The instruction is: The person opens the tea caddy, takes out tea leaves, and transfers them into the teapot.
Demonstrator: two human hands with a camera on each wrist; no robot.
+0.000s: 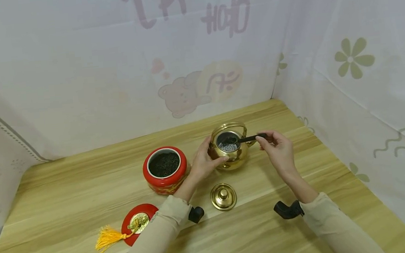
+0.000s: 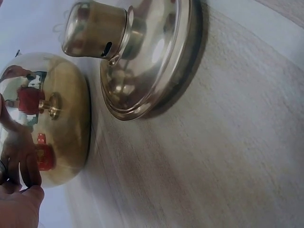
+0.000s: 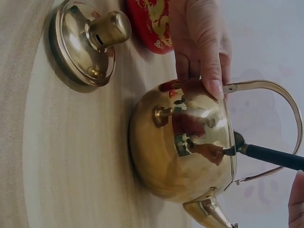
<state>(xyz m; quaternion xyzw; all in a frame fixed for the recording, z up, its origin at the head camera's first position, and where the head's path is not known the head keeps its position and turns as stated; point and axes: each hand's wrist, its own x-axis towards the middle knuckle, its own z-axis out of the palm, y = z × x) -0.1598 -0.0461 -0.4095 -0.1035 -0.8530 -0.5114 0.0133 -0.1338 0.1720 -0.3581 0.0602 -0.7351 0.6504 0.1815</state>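
Observation:
A gold teapot [image 1: 239,161] with a raised loop handle stands on the table, its top uncovered and a perforated strainer [image 1: 230,147] inside. My left hand [image 1: 203,162] holds the pot's left side, thumb lying near the rim in the right wrist view. Between thumb and fingers, my right hand [image 1: 280,152] pinches the black handle of a small spoon [image 3: 273,156]. The spoon's head is in the pot's opening, among dark tea leaves [image 1: 228,140]. In front of the pot lies its gold lid [image 1: 223,197], knob up.
Left of the teapot is an open red jar [image 1: 153,182] filled with dark leaves [image 1: 164,165]. Nearer me lies a red lid [image 1: 128,221] with a yellow tassel [image 1: 109,237], partly hidden by my left sleeve. The pot's spout points right. A patterned cloth wall [image 1: 111,78] borders the table.

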